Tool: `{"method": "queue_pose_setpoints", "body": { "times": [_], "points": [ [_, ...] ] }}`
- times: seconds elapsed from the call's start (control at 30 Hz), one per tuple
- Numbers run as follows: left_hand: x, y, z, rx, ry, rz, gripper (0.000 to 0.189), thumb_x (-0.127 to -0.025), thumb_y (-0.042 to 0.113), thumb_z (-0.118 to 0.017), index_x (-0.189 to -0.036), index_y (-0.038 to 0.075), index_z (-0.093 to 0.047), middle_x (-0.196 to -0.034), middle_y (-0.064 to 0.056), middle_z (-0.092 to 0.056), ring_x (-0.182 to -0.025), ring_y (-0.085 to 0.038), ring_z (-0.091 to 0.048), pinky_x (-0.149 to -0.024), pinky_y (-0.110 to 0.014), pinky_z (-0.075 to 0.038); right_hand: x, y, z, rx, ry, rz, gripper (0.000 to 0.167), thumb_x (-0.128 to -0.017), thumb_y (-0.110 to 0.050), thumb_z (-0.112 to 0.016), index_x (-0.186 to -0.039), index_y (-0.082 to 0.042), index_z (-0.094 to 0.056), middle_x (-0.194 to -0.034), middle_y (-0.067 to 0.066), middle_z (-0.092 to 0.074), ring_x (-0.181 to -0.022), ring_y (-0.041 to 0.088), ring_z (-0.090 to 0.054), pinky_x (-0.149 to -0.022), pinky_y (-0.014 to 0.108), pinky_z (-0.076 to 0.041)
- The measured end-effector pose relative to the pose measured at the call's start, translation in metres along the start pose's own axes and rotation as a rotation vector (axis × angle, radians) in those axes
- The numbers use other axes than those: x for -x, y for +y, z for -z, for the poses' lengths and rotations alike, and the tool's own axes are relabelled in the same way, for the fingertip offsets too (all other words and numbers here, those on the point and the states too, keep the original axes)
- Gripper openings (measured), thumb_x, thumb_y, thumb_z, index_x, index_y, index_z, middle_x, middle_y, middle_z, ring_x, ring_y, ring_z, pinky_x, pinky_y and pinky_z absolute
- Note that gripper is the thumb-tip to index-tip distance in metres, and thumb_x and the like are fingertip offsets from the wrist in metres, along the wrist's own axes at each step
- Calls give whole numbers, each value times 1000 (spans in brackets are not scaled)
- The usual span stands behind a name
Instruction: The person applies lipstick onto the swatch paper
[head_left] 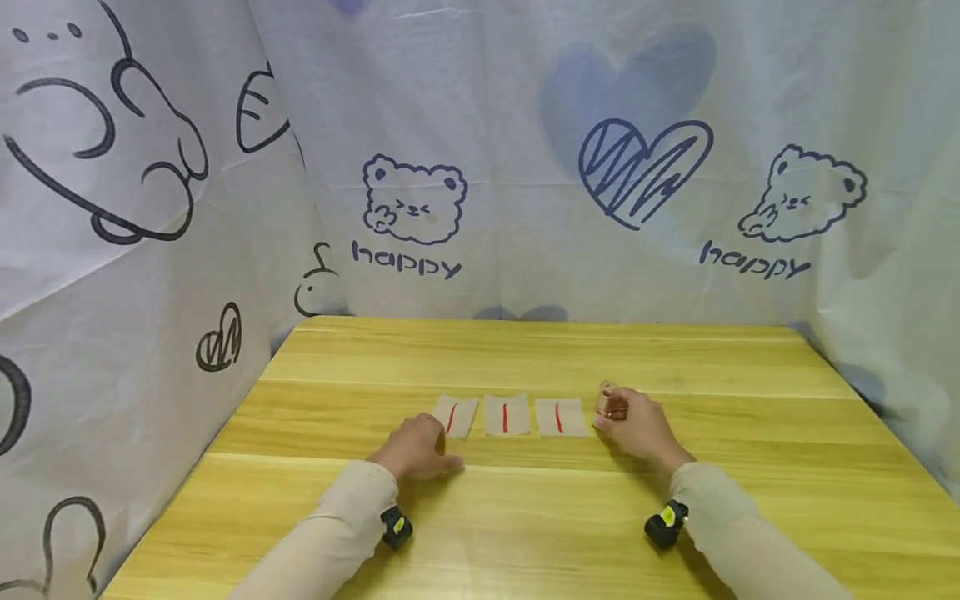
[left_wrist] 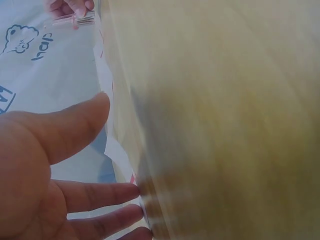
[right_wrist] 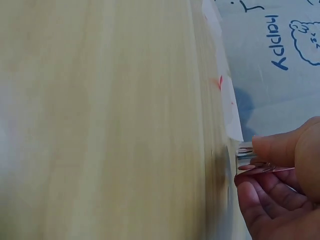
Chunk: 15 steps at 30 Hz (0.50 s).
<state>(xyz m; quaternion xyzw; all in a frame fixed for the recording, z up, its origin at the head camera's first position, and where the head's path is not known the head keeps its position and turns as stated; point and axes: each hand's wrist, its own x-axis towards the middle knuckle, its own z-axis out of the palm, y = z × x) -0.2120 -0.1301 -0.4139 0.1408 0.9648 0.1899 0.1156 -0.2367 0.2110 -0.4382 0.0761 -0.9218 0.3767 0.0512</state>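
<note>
Three small beige paper squares lie in a row on the wooden table, each with a red stroke: a left one (head_left: pixel 462 414), a middle one (head_left: pixel 495 417) and a right one (head_left: pixel 573 417). My left hand (head_left: pixel 414 447) is at the left square, partly covering it. In the left wrist view its fingers (left_wrist: pixel 102 195) are fairly straight, with tips at the tabletop by the paper. Just right of the row, my right hand (head_left: pixel 637 427) pinches a small shiny pinkish, partly see-through object (head_left: pixel 604 400) between thumb and fingers. Thin metallic lines show on that object (right_wrist: pixel 245 151); its exact kind is unclear.
The yellow wood-grain table (head_left: pixel 510 525) stretches around both hands. White cloth with drawn bears and hearts (head_left: pixel 525 225) hangs behind the table and at its sides. A small black camera sits on the left wrist (head_left: pixel 396 527) and another on the right wrist (head_left: pixel 666 525).
</note>
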Motion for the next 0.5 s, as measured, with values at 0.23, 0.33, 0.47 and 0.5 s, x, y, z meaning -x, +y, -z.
{"method": "queue_pose_setpoints", "body": {
  "times": [0.23, 0.33, 0.47, 0.5],
  "points": [
    [1, 1, 1, -15, -10, -4, 35, -85, 36, -75, -87, 4, -61, -100, -10, -56, -92, -28, -52, -85, -46, -45, -1, 5, 4, 97, -10, -11, 23, -85, -14, -76, -99, 1, -64, -82, 4, -63, -77, 20, -60, -70, 39, -50],
    [1, 2, 1, -9, -11, -8, 35, -85, 34, -76, -86, 3, -60, -100, -11, -56, -91, -27, -52, -84, -45, -45, -2, 7, 4, 103, -11, -12, 24, -84, -12, -76, -99, 1, -64, -82, 3, -63, -76, 19, -59, -70, 39, -50],
    [1, 3, 1, -5, -4, -11, 36, -85, 34, -76, -89, 1, -61, -101, -12, -56, -92, -28, -53, -86, -44, -46, -3, 9, 3, 104, -7, 1, 25, -83, -11, -77, -101, 2, -64, -83, 3, -65, -78, 20, -62, -72, 42, -52],
    [1, 3, 1, -5, -2, -12, 37, -85, 34, -76, -91, 1, -62, -103, -13, -57, -94, -29, -53, -87, -45, -46, -3, 10, 3, 105, -6, 3, 25, -83, -11, -77, -101, 2, -64, -83, 3, -65, -78, 20, -62, -72, 42, -52]
  ]
}}
